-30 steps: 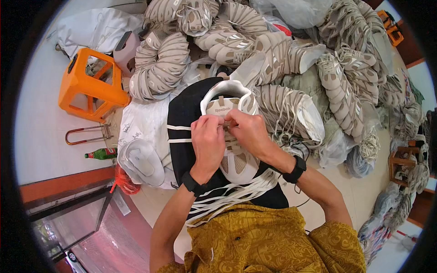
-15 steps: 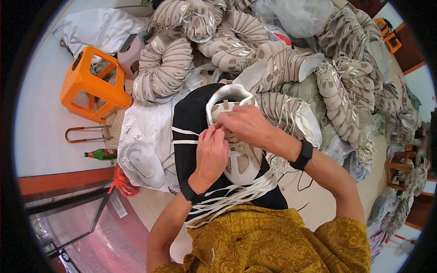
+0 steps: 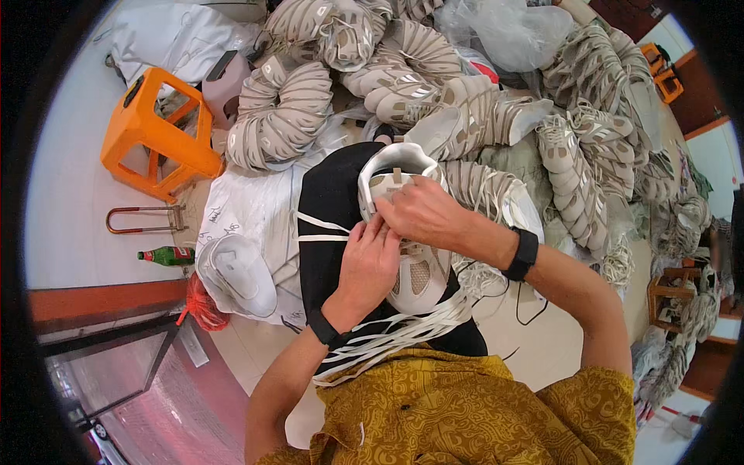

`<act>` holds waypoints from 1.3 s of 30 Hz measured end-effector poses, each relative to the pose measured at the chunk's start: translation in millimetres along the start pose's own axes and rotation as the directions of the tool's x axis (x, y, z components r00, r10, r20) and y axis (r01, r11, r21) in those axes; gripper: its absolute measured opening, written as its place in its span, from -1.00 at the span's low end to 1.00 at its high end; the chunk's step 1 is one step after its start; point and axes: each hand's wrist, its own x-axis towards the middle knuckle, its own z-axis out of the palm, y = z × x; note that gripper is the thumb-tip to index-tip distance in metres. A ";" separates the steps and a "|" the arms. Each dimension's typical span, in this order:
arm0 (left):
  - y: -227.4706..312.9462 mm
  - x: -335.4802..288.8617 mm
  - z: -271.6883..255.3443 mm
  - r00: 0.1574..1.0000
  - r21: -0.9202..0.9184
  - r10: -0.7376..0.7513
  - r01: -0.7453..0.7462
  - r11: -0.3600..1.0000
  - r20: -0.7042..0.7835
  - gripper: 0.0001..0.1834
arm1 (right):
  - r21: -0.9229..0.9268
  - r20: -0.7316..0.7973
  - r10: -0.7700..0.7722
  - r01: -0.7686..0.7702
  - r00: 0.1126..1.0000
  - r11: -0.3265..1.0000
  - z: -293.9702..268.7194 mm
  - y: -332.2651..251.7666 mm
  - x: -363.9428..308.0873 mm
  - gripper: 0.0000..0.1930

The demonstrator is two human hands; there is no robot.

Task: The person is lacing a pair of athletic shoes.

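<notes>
On black cloth over my lap lies a beige-and-white sneaker (image 3: pixel 419 285), its toe toward me and its padded collar away. My left hand (image 3: pixel 367 265) is closed over the left side of its lacing, pinching a shoelace (image 3: pixel 325 226); two pale lace lengths stick out to the left over the cloth. From the right, my right hand (image 3: pixel 422 211) bends over the tongue, fingers closed at the same lacing and meeting the left fingertips. What lies right between the fingertips is mostly hidden. A bundle of loose white laces (image 3: pixel 403 332) lies across my lap beneath the toe.
Stacked sneakers (image 3: pixel 280 116) fill the far side and the right. At left stand an orange stool (image 3: pixel 159 136), a green bottle (image 3: pixel 167 256) and a metal U-shaped bar (image 3: pixel 143 219). A white shoe (image 3: pixel 236 275) lies on white sacking beside a red plastic bag (image 3: pixel 205 302).
The view has shifted slightly, and the shoe and both hands sit a little further right in it. Both hands stay closed at the lacing, with only small finger movements.
</notes>
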 end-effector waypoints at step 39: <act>-12.2 44.7 -2.2 0.993 0.352 0.078 -0.103 0.930 0.085 -0.95 | 0.203 0.104 0.226 -0.243 0.969 0.949 -9.4 35.1 -24.8 -0.85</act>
